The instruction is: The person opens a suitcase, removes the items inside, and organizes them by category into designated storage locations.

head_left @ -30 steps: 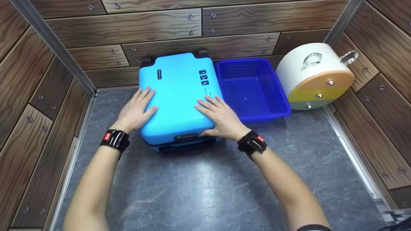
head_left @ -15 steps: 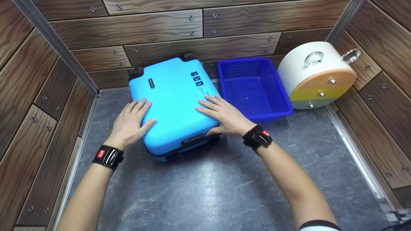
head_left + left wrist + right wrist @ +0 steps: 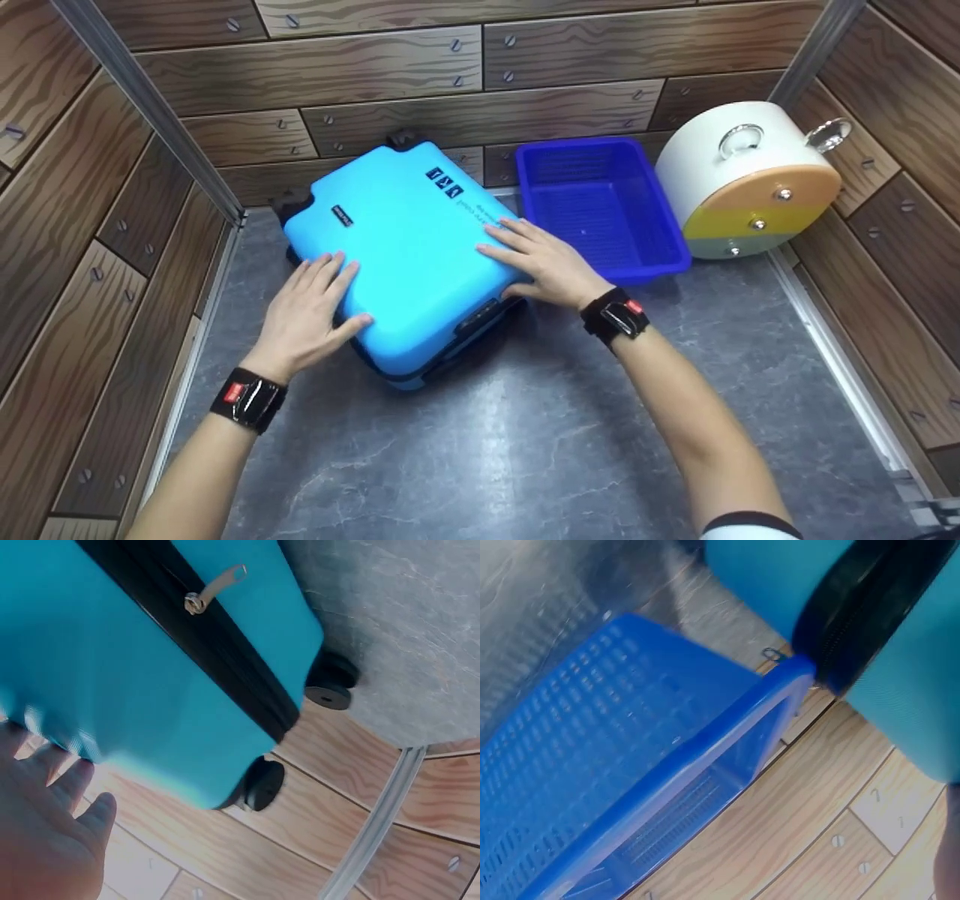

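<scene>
Plainly, the left hand [image 3: 304, 319] and right hand [image 3: 551, 264] touch the blue suitcase [image 3: 405, 240] lying between them, both with fingers fairly straight, gripping nothing. Beyond the right hand sits a dark-blue basket [image 3: 589, 221]; farther right, a white drum-shaped container [image 3: 724, 161] with 3 knobs.

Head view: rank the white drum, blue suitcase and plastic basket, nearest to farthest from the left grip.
1. Blue suitcase, touching the left grip, on its right.
2. Plastic basket, right of the suitcase.
3. White drum, far right, beyond the basket.
</scene>
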`<action>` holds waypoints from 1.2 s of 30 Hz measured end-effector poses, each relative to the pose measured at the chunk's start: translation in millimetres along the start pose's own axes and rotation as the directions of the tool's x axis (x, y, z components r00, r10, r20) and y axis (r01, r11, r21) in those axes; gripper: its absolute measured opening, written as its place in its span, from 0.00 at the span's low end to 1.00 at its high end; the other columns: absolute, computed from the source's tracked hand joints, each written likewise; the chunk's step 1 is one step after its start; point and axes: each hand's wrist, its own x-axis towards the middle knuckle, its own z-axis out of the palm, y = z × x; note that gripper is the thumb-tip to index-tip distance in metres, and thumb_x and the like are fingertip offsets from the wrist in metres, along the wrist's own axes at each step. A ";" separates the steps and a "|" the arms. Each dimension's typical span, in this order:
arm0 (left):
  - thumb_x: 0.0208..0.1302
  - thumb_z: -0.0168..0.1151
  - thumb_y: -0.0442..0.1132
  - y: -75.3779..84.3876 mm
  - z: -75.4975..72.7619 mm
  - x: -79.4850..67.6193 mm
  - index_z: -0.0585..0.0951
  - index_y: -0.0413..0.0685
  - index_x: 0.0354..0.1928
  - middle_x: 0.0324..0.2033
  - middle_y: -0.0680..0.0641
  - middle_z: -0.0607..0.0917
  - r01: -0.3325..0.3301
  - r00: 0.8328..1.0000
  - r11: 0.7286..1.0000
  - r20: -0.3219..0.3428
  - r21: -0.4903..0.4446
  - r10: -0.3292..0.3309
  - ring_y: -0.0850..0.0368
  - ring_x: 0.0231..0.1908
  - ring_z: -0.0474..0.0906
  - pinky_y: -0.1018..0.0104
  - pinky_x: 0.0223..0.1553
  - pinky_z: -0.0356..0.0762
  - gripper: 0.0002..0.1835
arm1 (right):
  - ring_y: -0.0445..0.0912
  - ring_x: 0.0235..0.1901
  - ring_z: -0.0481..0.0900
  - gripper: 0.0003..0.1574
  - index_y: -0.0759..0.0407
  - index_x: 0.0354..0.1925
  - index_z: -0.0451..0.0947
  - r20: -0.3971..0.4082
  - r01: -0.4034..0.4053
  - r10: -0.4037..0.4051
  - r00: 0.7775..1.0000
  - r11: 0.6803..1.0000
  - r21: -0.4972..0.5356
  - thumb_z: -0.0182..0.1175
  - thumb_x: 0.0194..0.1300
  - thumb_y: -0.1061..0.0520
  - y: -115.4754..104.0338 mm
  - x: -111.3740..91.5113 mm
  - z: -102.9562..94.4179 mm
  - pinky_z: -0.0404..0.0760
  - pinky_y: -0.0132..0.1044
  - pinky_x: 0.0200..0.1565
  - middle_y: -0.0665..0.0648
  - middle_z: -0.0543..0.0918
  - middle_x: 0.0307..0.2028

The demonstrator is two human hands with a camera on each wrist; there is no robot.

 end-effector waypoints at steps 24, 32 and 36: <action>0.47 0.62 0.83 49.7 21.2 37.2 0.72 0.37 0.68 0.74 0.36 0.65 0.019 0.998 0.999 -0.060 0.040 -0.016 0.39 0.74 0.59 0.46 0.75 0.53 0.61 | 0.57 0.76 0.55 0.39 0.50 0.78 0.63 -0.093 -0.344 0.356 0.930 0.930 0.126 0.55 0.72 0.66 14.7 12.4 4.9 0.58 0.52 0.74 0.60 0.59 0.78; 0.48 0.57 0.86 78.5 29.1 63.8 0.78 0.36 0.57 0.69 0.33 0.72 0.086 0.991 0.984 -0.114 0.157 -0.069 0.35 0.69 0.68 0.42 0.69 0.64 0.58 | 0.49 0.78 0.49 0.34 0.48 0.78 0.62 -0.002 -0.315 0.325 0.946 0.917 0.247 0.46 0.77 0.57 -10.6 9.4 -0.3 0.53 0.51 0.75 0.53 0.57 0.79; 0.51 0.55 0.85 88.6 33.6 79.1 0.80 0.37 0.54 0.64 0.33 0.77 0.098 0.983 0.978 -0.174 0.183 -0.065 0.34 0.65 0.72 0.41 0.65 0.70 0.54 | 0.48 0.79 0.49 0.33 0.48 0.77 0.64 -0.003 -0.267 0.278 0.961 0.923 0.277 0.48 0.79 0.46 -16.2 7.1 -2.2 0.54 0.54 0.75 0.52 0.59 0.78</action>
